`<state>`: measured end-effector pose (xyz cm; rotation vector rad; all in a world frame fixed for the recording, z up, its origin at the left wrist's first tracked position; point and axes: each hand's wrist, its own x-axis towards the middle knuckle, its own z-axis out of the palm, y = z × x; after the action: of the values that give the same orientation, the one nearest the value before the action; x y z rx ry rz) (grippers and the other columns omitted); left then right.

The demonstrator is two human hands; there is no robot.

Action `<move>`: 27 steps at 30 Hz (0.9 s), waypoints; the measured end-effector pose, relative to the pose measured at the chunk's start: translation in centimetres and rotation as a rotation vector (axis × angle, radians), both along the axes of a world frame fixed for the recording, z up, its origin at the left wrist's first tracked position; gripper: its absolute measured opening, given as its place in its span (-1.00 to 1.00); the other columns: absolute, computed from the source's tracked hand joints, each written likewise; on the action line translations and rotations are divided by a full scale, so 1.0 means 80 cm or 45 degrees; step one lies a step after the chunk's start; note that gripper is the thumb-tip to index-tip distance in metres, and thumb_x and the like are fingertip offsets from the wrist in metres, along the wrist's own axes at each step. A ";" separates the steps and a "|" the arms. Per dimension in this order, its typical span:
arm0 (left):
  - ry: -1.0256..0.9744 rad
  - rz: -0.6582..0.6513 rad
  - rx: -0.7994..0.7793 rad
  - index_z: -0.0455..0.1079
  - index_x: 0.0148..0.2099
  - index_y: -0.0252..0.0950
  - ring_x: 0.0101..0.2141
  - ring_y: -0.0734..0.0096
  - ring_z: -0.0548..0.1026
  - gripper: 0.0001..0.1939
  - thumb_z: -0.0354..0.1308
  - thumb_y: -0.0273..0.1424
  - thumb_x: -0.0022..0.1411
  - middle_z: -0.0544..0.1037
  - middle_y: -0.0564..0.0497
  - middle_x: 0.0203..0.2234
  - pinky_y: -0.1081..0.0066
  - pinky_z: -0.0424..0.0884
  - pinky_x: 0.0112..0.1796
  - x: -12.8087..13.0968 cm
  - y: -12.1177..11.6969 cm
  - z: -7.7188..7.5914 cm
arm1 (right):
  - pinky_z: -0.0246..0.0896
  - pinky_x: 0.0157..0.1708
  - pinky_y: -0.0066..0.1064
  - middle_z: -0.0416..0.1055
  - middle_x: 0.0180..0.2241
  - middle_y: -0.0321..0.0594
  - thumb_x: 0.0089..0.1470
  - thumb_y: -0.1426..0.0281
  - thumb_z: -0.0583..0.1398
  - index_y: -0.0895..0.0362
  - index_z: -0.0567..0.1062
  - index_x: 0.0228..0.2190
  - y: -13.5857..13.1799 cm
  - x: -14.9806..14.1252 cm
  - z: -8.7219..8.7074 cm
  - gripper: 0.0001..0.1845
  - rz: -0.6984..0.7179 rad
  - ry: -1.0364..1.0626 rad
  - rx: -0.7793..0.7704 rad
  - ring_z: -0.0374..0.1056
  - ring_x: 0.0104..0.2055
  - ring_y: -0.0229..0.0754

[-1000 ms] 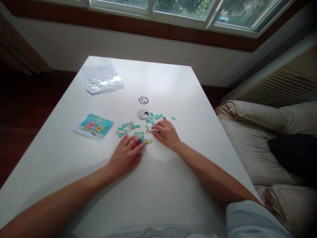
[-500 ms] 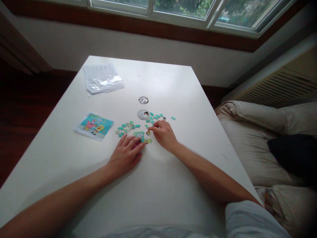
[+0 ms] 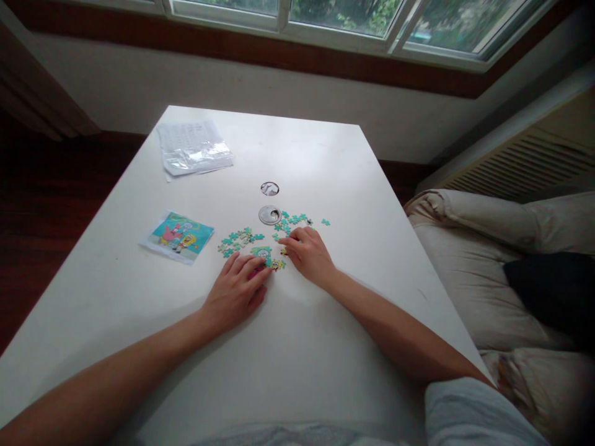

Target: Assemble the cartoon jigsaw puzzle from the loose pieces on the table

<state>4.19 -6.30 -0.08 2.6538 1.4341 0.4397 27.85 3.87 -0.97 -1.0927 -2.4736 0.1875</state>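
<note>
A partly joined jigsaw puzzle (image 3: 263,253) with teal, pink and yellow parts lies on the white table. Over its near left side rests my left hand (image 3: 237,285), fingers stretched out and touching it, hiding part of the picture. My right hand (image 3: 307,251) is just to the right, thumb and fingers closed on a small yellow and dark puzzle piece (image 3: 283,251). Loose teal puzzle pieces (image 3: 239,238) are scattered to the left of the joined part. More loose pieces (image 3: 295,218) lie beyond my right hand, which covers some of them.
A picture card in a clear sleeve (image 3: 180,238) lies on the left of the white table (image 3: 316,359). Farther back is a plastic bag with papers (image 3: 195,148). A round grommet (image 3: 269,215) and a hole (image 3: 269,188) are mid-table. A sofa (image 3: 465,266) stands to the right.
My right hand has shifted the small yellow piece slightly to the right. My left hand stays in place on the joined puzzle.
</note>
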 end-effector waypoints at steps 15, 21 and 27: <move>-0.017 0.004 -0.007 0.42 0.22 -0.16 0.19 0.03 0.35 -0.63 0.09 -0.34 0.41 0.48 -0.11 0.17 -0.13 0.11 0.33 -0.001 0.000 0.002 | 0.13 -0.02 -0.16 0.47 -0.18 -0.12 0.27 0.36 0.27 0.04 0.57 -0.15 0.002 0.014 0.012 -0.89 0.100 -0.088 -0.079 0.27 -0.07 -0.02; -0.026 0.048 -0.005 0.39 0.24 -0.21 0.21 0.07 0.37 -0.63 0.05 -0.32 0.45 0.46 -0.10 0.22 -0.09 0.12 0.33 -0.004 0.001 -0.001 | 0.14 -0.03 -0.18 0.49 -0.18 -0.12 0.23 0.41 0.29 0.08 0.51 -0.20 -0.001 0.012 0.015 -0.91 0.055 -0.085 -0.131 0.30 -0.07 -0.02; -0.030 0.044 0.013 0.42 0.21 -0.23 0.21 0.07 0.39 -0.65 0.04 -0.32 0.46 0.45 -0.12 0.24 -0.09 0.17 0.30 -0.004 0.001 0.000 | 0.20 -0.10 -0.25 0.51 -0.34 -0.24 0.24 0.48 0.22 0.07 0.47 -0.33 -0.009 0.009 0.020 -0.91 0.126 0.282 -0.299 0.36 -0.22 -0.12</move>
<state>3.85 -6.23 -0.09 2.6263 1.4771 0.4815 28.57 3.17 0.59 -0.9803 -2.3485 0.6087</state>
